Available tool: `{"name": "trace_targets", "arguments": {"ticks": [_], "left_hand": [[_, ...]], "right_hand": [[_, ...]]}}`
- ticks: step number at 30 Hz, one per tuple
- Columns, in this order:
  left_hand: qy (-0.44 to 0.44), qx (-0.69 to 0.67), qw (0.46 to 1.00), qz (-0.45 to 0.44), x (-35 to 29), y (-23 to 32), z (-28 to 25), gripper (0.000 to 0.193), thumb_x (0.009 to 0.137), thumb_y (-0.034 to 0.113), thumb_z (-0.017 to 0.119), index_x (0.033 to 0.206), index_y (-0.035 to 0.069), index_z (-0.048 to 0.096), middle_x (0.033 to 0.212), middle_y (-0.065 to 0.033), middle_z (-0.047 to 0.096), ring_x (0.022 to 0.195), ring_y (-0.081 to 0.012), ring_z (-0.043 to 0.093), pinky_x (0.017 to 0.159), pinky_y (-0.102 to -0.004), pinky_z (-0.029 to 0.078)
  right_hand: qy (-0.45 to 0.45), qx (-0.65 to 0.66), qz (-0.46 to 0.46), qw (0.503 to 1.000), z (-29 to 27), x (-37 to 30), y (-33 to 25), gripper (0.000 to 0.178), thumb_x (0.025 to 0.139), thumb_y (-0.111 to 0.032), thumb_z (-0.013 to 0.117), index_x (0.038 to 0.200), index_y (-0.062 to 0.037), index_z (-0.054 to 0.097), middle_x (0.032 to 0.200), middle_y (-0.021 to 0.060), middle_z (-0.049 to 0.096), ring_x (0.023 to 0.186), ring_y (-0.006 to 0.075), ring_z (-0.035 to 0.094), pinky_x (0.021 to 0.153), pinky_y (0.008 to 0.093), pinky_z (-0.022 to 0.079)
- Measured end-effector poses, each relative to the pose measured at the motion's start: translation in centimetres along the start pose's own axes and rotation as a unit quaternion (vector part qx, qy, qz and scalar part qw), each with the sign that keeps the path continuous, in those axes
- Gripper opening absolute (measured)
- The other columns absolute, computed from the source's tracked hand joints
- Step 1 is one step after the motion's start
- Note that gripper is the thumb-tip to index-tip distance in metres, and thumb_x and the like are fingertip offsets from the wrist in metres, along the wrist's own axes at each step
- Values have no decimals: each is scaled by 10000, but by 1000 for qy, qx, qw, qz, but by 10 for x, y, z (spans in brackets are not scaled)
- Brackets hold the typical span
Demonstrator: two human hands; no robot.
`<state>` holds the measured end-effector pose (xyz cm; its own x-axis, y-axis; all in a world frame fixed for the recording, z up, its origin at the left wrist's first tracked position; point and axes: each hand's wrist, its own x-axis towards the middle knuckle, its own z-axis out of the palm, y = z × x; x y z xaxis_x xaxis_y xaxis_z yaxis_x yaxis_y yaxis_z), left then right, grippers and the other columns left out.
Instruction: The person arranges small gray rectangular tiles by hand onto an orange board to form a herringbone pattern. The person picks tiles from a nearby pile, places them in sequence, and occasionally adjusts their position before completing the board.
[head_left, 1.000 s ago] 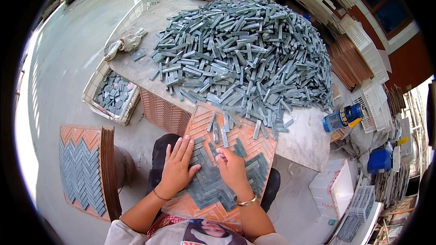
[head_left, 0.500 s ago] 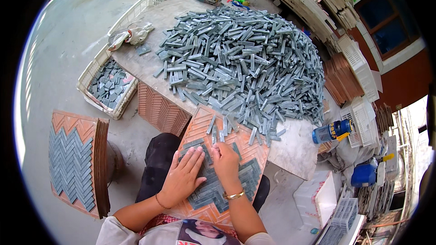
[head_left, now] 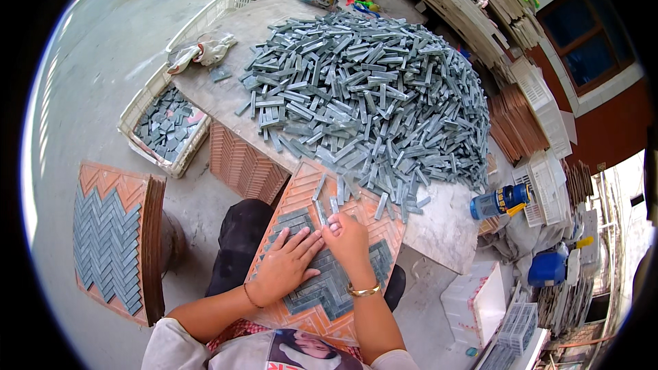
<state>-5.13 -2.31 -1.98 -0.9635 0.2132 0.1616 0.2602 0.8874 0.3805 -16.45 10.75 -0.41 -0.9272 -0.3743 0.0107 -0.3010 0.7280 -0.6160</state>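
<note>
An orange tray (head_left: 301, 185) with slanting herringbone ridges rests across my lap against the worktable. Narrow grey stone strips (head_left: 322, 294) fill much of it in a zigzag pattern. My left hand (head_left: 284, 267) lies flat on these strips, fingers stretched and slightly spread. Just right of it, my right hand (head_left: 347, 243) is closed in a pinch over the upper part of the tray. A grey stone strip (head_left: 334, 204) shows at its fingertips, whose grip partly hides it. Several loose strips lie on the tray's far end, below a large heap of strips (head_left: 370, 96).
A filled tray (head_left: 106, 247) tops a stack at left. Beside the worktable (head_left: 445, 223) stands a crate (head_left: 127, 123) of grey chips. A blue jar (head_left: 497, 200) is at the table's right, a white box (head_left: 473, 301) below. Gloves (head_left: 202, 53) lie at the far-left corner.
My left hand has turned, its fingertips shifting right and slightly down the tray. My right hand has moved a little to the right, its wrist swinging right.
</note>
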Motion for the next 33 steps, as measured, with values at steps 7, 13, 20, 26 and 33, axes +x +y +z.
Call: {"name": "trace_targets", "arguments": {"ticks": [7, 13, 20, 26, 33], "left_hand": [[27, -71, 997, 10, -4, -8, 4, 546, 843, 254, 636, 1328, 53, 485, 1388, -84, 477, 1311, -250, 415, 1107, -439, 274], [37, -39, 999, -2, -13, -12, -4, 566, 821, 233, 654, 1328, 48, 481, 1375, -106, 486, 1301, -248, 427, 1103, -439, 278], [41, -15, 998, -38, 13, -7, -13, 637, 830, 317, 641, 1363, 30, 442, 1404, -114, 453, 1327, -258, 384, 1109, -450, 261], [32, 43, 998, -21, 23, -9, -8, 624, 843, 367, 615, 1325, -4, 478, 1393, -121, 463, 1334, -258, 375, 1119, -438, 252], [57, 20, 998, 17, 26, -25, 0, 560, 835, 334, 634, 1264, -10, 528, 1374, -129, 483, 1305, -243, 413, 1099, -430, 291]], "right_hand": [[8, 19, -69, 997, -1, -10, 3, 203, 748, -102, 709, 920, -11, 651, 719, 82, 609, 605, 200, 591, 579, 317, 482], [36, 26, -91, 995, 7, -10, -2, 216, 763, -103, 713, 949, -9, 655, 779, 123, 639, 636, 243, 608, 596, 337, 486], [70, -8, -128, 989, 2, -6, 11, 193, 787, -108, 693, 959, -27, 659, 807, 122, 643, 693, 261, 632, 618, 352, 489], [85, -108, -57, 989, -4, 11, 17, 184, 769, -131, 697, 922, -42, 646, 818, 106, 629, 728, 266, 631, 637, 368, 485], [-12, -44, -114, 992, -32, 7, 18, 195, 734, -104, 697, 904, -43, 623, 811, 92, 591, 755, 276, 597, 661, 371, 482]]}}
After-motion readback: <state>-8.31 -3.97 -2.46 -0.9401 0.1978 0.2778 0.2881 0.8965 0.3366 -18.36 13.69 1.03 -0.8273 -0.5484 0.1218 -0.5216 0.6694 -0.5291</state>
